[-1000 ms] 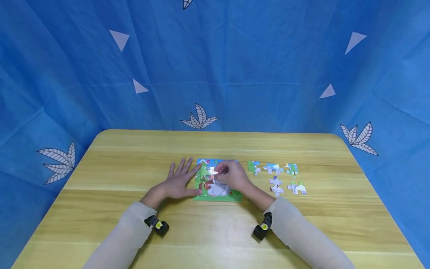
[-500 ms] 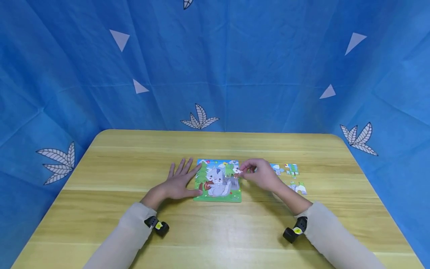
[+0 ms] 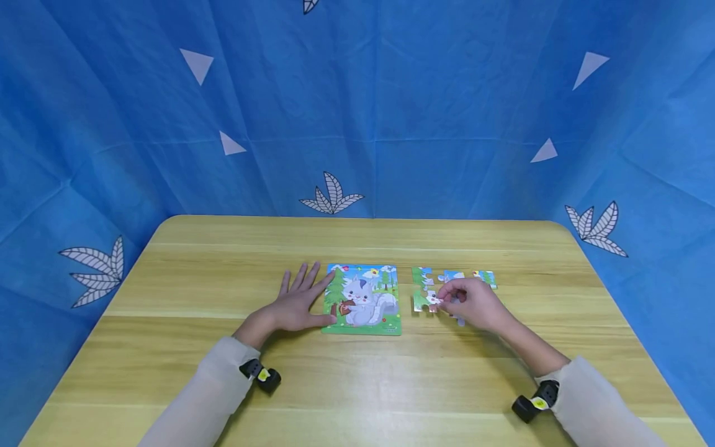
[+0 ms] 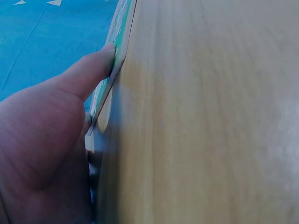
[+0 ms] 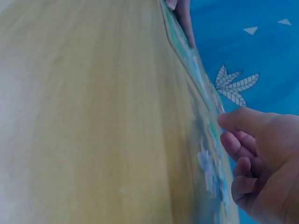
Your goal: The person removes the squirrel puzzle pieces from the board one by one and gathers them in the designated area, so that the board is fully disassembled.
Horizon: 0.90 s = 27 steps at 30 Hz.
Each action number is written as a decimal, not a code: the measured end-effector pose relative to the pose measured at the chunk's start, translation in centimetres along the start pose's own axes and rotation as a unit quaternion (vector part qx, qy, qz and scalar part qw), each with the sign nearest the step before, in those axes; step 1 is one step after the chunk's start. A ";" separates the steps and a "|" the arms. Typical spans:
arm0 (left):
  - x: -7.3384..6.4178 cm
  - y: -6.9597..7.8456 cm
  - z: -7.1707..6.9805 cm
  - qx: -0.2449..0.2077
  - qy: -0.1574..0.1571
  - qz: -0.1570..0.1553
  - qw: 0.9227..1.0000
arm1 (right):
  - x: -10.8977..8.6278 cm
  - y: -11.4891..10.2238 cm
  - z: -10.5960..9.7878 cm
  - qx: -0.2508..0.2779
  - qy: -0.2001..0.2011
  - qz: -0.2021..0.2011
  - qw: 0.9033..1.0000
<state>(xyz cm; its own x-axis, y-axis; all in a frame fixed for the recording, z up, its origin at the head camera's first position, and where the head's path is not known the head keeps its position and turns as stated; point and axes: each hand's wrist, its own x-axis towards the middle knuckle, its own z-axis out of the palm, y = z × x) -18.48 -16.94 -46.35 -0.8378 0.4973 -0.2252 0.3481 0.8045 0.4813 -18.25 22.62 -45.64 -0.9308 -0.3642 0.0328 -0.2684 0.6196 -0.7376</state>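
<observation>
Presently the right hand (image 3: 475, 304) has its thumb and forefinger together, and this grip is clamped on the right edge of a puzzle piece (image 3: 427, 300), which shows a white face and some green. The piece is to the right of the picture board (image 3: 357, 331), apart from it, and just below a green-and-blue piece (image 3: 420, 276). Whether it already lies on the tabletop (image 3: 357, 385) or is slightly lifted, I cannot tell; in the right wrist view the fingers hide most of it. Near it are also a mostly blue piece (image 3: 453, 274), a colourful piece (image 3: 487, 277) and a lilac piece (image 3: 460, 321), partly covered by the hand.

The left hand (image 3: 301, 304) keeps its fingers spread apart, not closed around anything; its thumb and forefinger touch the left side of the board.

In my judgement, the piece is very light, thin and rather stiff, like card, with a smooth face which may slip a little. Its narrow knobs could bend or fray, so it seems better to pinch the broad body by two edges, gently. The board also looks light and flat, and a soft press at its border probably suffices.
</observation>
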 end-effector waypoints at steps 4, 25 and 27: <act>-0.1 0.0 0.0 -0.003 0.001 0.001 1.000 | -0.2 0.7 0.0 0.004 -0.004 0.007 1.000; 0.2 0.3 -0.3 -0.018 0.016 0.009 1.000 | 0.7 -0.9 0.9 -0.032 -0.006 -0.011 0.999; 0.3 0.3 -0.4 -0.023 0.022 0.004 0.999 | 1.2 -1.6 1.5 -0.028 -0.013 -0.018 0.999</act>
<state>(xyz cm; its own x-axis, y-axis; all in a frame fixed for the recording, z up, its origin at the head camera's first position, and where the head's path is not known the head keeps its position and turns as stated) -18.77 -16.68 -45.90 -0.8530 0.4885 -0.1837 0.3368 0.7841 0.5213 -18.61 20.16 -45.44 -0.9136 -0.4044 0.0413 -0.3160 0.6427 -0.6979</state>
